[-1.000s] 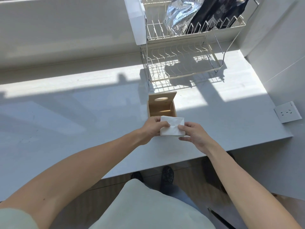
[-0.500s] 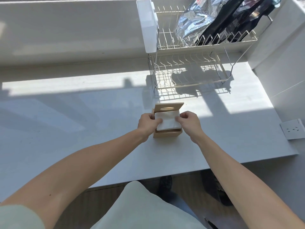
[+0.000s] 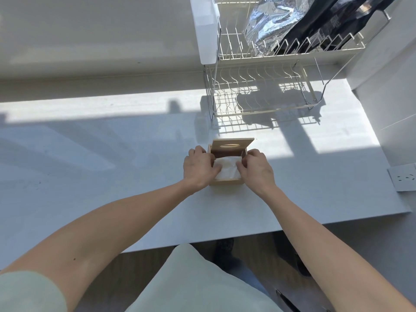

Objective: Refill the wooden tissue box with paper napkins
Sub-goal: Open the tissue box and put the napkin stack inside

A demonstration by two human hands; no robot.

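The wooden box [image 3: 227, 181] sits on the white counter [image 3: 112, 176] directly between the two hands, its hinged lid [image 3: 231, 144] tipped up and back just beyond the fingertips, an oval slot showing in it. A stack of white napkins [image 3: 227, 168] lies inside the open box, its top a little rumpled and roughly level with the rim. The left hand [image 3: 198, 168] wraps the box's left side, fingers curled over the edge and the thumb resting on the napkins. The right hand [image 3: 256, 168] mirrors it on the right side, fingers bent and pressing down onto the paper's right edge. Whether either hand actually pinches the napkins cannot be told; both look to be pushing on them. Beyond the hands, a wire dish rack [image 3: 265, 91] stands on the counter, with a crinkled foil bag [image 3: 267, 25] and a black bag [image 3: 333, 21] on its upper tier. To the far right of the right hand, a wall socket [image 3: 404, 177] shows.
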